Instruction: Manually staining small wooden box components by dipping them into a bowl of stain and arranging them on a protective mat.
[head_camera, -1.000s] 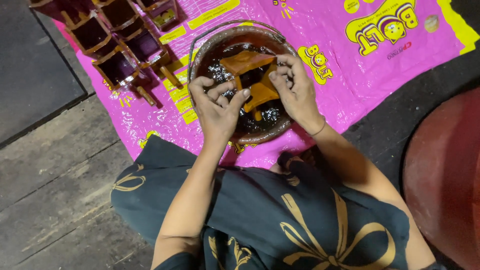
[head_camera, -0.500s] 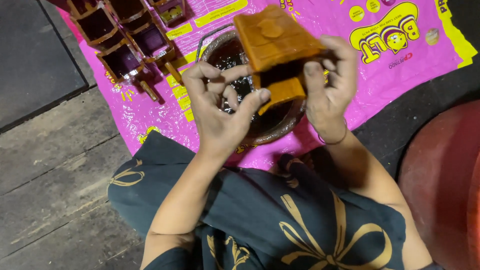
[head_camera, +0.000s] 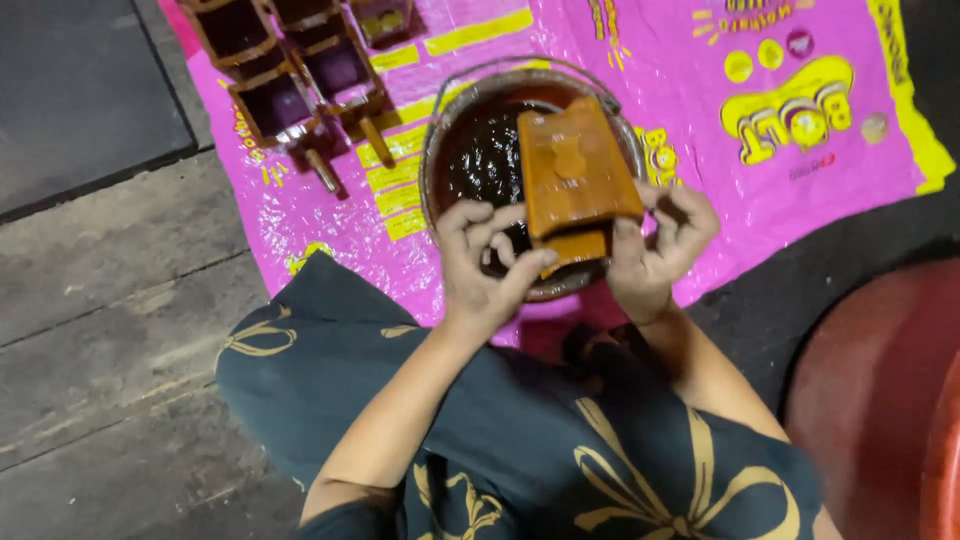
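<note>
I hold a small wet orange-brown wooden box (head_camera: 575, 170) over a round bowl (head_camera: 440, 150) of dark brown liquid (head_camera: 485, 150). My left hand (head_camera: 485, 265) grips the box's near lower corner with thumb and fingers. My right hand (head_camera: 660, 245) clasps its near right edge. The box is tilted, its flat carved side facing up, above the bowl's right half.
The bowl stands on a pink and yellow printed plastic sheet (head_camera: 760, 200) spread on a dark floor. Several dark-stained wooden boxes (head_camera: 290, 70) lie on the sheet at the upper left. A large reddish round object (head_camera: 880, 400) fills the lower right. My dark patterned clothing (head_camera: 500, 440) is below.
The box was lifted out of the bowl's liquid, raised high, and now sits lower and turned, held over the bowl by both hands.
</note>
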